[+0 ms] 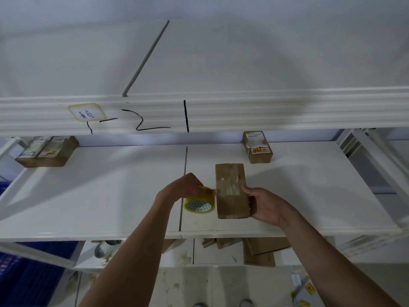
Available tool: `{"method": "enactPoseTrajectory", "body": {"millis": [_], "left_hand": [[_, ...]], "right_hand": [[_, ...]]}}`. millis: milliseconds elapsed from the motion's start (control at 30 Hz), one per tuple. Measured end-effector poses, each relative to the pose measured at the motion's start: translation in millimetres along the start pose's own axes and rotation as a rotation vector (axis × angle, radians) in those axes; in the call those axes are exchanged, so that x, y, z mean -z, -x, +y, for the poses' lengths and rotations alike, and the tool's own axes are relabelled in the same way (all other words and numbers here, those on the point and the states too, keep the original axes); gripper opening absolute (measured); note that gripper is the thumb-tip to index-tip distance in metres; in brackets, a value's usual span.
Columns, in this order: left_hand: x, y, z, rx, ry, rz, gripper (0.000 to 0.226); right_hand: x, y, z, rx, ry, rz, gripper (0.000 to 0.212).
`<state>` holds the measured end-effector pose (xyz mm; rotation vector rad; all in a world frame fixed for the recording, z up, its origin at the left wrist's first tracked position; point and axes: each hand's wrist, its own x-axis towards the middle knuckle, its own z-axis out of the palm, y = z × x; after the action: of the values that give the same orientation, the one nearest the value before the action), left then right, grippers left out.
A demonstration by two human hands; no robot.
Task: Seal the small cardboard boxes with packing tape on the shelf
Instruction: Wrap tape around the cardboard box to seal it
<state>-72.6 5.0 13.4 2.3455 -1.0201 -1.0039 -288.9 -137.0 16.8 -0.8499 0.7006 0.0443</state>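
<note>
A small brown cardboard box (230, 173) lies on the white shelf (110, 196), with clear tape across its top. My right hand (263, 206) grips the box's right side. A yellow roll of packing tape (199, 206) sits just left of the box. My left hand (188, 186) holds the roll from above, its fingertips touching the box's left edge.
A taped box with a label (257, 147) stands at the shelf's back right. Another labelled box (47, 151) lies at the back left. A shelf beam (199, 111) with marker writing runs overhead. Flat cardboard pieces (261, 251) lie on the lower shelf. A blue crate (26, 273) is lower left.
</note>
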Motion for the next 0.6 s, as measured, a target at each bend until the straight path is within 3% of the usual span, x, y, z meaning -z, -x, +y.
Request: {"method": "enactPoseTrajectory", "body": {"millis": [233, 433, 600], "left_hand": [[-19.1, -5.3, -3.5, -0.009, -0.158, 0.07, 0.054], [-20.7, -4.7, -3.8, -0.01, -0.25, 0.084, 0.056], [-23.7, -6.3, 0.6, -0.013, -0.256, 0.081, 0.046]], "right_hand": [[-3.1, -10.8, 7.5, -0.042, 0.234, 0.152, 0.033], [-12.5, -14.9, 16.1, -0.06, 0.206, 0.212, 0.036], [-17.6, -20.1, 16.8, -0.136, 0.644, 0.269, 0.078]]}}
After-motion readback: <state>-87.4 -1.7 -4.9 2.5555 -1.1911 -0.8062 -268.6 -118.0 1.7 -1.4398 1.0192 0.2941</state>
